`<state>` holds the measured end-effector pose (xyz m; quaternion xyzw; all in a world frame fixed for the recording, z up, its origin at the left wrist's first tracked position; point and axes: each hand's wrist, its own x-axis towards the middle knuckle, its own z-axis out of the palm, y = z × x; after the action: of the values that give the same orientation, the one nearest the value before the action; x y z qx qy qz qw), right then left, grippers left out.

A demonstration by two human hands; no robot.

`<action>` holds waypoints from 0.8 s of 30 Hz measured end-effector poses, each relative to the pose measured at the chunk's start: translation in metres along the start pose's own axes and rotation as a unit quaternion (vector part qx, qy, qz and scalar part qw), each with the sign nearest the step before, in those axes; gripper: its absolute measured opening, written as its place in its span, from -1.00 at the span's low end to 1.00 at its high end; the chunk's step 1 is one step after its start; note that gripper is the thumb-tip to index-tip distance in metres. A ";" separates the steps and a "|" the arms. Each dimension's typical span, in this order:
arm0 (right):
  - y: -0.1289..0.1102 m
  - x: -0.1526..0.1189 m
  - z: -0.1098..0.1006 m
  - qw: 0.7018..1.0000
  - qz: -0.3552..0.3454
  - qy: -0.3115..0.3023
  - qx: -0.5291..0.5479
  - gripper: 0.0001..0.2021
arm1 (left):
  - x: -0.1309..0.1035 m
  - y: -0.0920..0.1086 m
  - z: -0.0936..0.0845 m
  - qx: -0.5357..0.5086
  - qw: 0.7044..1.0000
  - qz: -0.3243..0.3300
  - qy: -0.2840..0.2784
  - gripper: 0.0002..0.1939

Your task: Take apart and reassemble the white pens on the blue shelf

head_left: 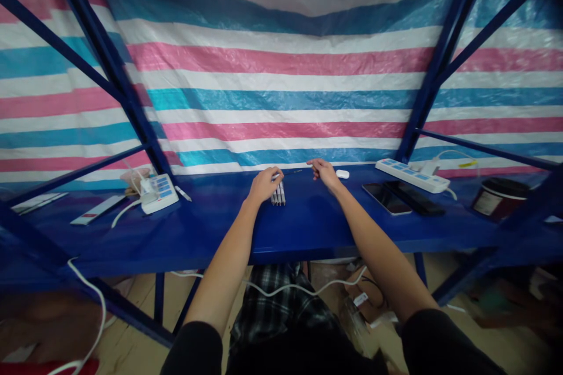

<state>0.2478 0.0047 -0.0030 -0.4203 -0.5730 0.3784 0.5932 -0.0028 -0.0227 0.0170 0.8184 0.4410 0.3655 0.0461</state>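
A glossy blue desk carries side-by-side white pens around mid-length; a white earbud case sits by the back edge. Toward the right end lie a power strip, smartphone and dark tub; toward the left end, another power strip, a loose pen and a flat white box.

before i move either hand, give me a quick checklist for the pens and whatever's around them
1. Left hand at the pens: ok, it is over their far ends.
2. Pens side by side: ok, their near ends form a close row.
3. Far ends lined up: cannot tell, the left hand hides them.
4. Right hand free: cannot tell what, if anything, its fingertips hold.
5. Phone clear of the right forearm: ok, a gap shows.
6. Left power strip free of loose items: not ok, a white pen-like item lies beside it.
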 end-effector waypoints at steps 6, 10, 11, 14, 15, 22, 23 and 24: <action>-0.001 -0.009 0.015 0.999 0.013 -0.039 -0.024 -0.56 | 0.000 0.003 0.001 -0.022 1.000 0.011 -0.002 -0.81; 0.000 -0.012 0.022 0.997 -0.009 -0.053 -0.062 -0.59 | 0.000 0.004 0.001 -0.022 1.000 0.015 -0.007 -0.80; 0.000 -0.013 0.023 0.997 -0.010 -0.047 -0.065 -0.59 | 0.000 0.004 0.001 -0.023 1.000 0.016 -0.007 -0.80; -0.003 -0.016 0.026 0.997 -0.015 -0.041 -0.068 -0.58 | 0.001 0.002 0.002 -0.034 0.999 0.022 0.002 -0.79; -0.004 -0.016 0.026 0.996 -0.019 -0.044 -0.070 -0.57 | 0.002 0.000 0.002 -0.040 0.999 0.026 0.006 -0.79; -0.007 -0.015 0.020 0.998 -0.022 -0.028 -0.054 -0.57 | 0.006 -0.015 0.002 -0.077 0.996 0.041 0.000 -0.75; -0.006 -0.014 0.017 0.998 -0.017 -0.022 -0.049 -0.57 | 0.007 -0.017 0.001 -0.081 0.996 0.038 0.000 -0.75; -0.005 -0.013 0.014 0.999 -0.014 -0.016 -0.044 -0.57 | 0.007 -0.018 0.000 -0.086 0.996 0.034 0.002 -0.74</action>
<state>0.2325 -0.0078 -0.0034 -0.4322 -0.6040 0.3514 0.5701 -0.0127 -0.0063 0.0134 0.8251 0.3805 0.4048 0.1029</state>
